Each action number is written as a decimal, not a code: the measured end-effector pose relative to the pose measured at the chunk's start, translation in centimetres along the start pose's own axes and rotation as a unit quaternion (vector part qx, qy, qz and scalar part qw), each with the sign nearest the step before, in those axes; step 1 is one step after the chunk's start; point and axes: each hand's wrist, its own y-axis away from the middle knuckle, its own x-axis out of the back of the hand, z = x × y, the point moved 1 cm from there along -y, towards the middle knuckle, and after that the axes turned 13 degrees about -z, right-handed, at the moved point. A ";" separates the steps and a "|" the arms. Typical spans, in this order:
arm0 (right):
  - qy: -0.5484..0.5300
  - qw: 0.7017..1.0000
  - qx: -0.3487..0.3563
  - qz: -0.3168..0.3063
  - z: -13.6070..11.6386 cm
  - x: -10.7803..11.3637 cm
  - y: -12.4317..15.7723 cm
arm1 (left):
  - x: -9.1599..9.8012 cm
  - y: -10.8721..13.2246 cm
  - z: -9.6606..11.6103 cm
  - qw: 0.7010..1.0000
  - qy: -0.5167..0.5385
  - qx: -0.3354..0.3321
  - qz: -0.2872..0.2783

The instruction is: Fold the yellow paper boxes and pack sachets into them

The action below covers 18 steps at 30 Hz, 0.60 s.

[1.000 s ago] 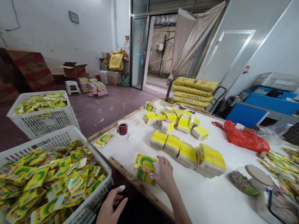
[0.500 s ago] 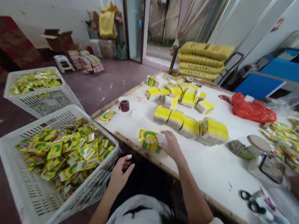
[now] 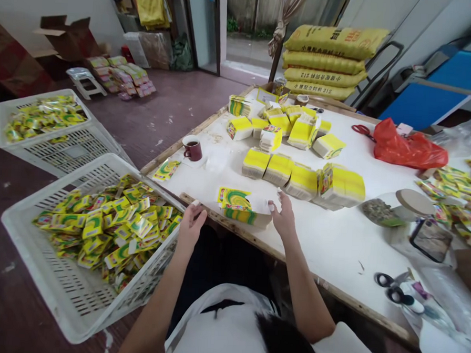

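A stack of yellow-and-green printed paper packets [image 3: 239, 214] lies by the table's near edge, its top one slightly askew with a white part toward the right. My right hand [image 3: 284, 215] is at the right end of this stack, fingers apart, white covers on some fingertips. I cannot tell whether a fingertip touches the top packet. Over the gap between table edge and crate is my left hand [image 3: 191, 224], fingers loosely bent, with a white-covered fingertip and nothing visible in it. Left of it, a white plastic crate [image 3: 19, 228] holds a heap of small yellow-green packets [image 3: 110, 228].
Behind the stack stand a row of yellow packet bundles [image 3: 279, 171] and more bundles farther back. A dark red mug [image 3: 193, 150] is on the left. To the right are a red plastic bag [image 3: 408, 146], a lidded jar [image 3: 383, 210], a phone [image 3: 431, 239] and scissors [image 3: 391, 287].
My right hand has shifted right along the stack, its fingers spreading. My left hand has moved up toward the table edge beside the crate. The head view has tilted down.
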 end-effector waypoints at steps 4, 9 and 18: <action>-0.082 0.994 -0.077 -0.010 1.8 -1.1 0.9 | -2.2 -3.7 0.5 0.999 0.006 0.011 -0.032; -0.077 0.994 -0.078 -0.021 1.2 -3.1 2.1 | -5.9 -5.9 1.0 0.996 -0.028 0.005 -0.085; 0.188 0.981 0.039 0.021 -4.5 -1.6 2.7 | -7.1 -5.5 0.5 0.987 -0.124 -0.041 -0.094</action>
